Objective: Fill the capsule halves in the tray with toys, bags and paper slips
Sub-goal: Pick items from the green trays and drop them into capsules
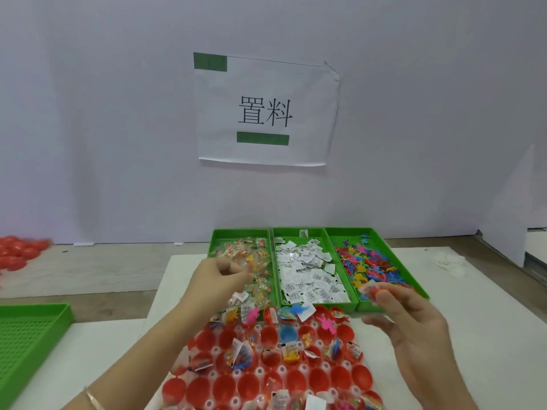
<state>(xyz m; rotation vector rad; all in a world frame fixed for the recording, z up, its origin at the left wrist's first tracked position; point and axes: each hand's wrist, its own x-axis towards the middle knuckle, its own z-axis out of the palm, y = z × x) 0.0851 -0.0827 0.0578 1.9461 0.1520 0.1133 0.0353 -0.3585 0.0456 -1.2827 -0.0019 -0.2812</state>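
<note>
Above the bins [272,255], left hand [216,281], fingertips [240,276] tight on a bag [257,272]; right hand [414,329] likewise on a red item [373,291].

The paper sign [266,110] taped to the wall reads "置料"; the slips' print is illegible.

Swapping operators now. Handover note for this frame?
Left hand: in the bag bin, appears to pinch a bag.
Right hand: pinches small items, too blurred to identify, in front of the toy bin.
Slip bin sits between the two. Capsule tray lies nearest the person.
Done: many red halves in the far rows hold toys, bags or slips.
Left: several halves are empty, mostly in one nearer row; others look only part filled.
</note>
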